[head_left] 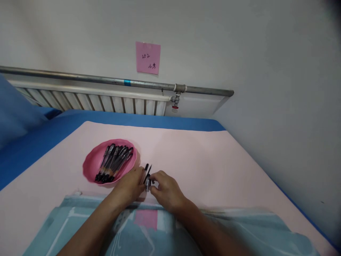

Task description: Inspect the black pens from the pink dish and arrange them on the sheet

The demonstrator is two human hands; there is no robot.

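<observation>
My left hand (131,185) and my right hand (166,190) meet over the pink sheet, both with fingers closed round a black pen (147,176) held between them. The pen points away from me, its tip up near the bowl's right side. A pink bowl (90,167) just left of my left hand holds several black pens (114,161) lying side by side.
A pink sheet (213,167) covers a blue surface (39,138). A teal patterned cloth (239,231) lies along the near edge under my forearms. Behind are a white radiator (93,101), a metal pipe (106,80) and a pink note (148,57) on the wall.
</observation>
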